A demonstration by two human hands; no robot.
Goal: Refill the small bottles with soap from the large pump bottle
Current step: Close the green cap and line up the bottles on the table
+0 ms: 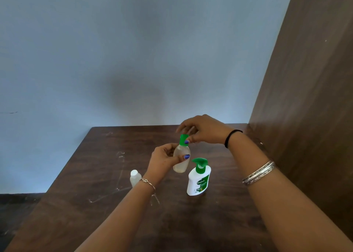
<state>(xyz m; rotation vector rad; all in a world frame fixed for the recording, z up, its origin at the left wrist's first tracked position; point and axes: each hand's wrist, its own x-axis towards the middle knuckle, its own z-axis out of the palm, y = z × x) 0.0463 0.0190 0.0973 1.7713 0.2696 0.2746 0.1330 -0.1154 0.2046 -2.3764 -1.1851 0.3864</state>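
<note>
Only one word can be read: "Dettol", printed in white on a green emblem on the front of the white plastic pump bottle with the green pump head (198, 181), standing in the lower middle of the frame, right of centre. The smaller print beneath that emblem is too blurred to read.

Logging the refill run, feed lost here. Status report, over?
Left hand grips small clear bottle, held above table. Right hand pinches its green cap. Pump bottle upright alongside, untouched. Second small bottle behind left wrist; nothing blocking.
</note>
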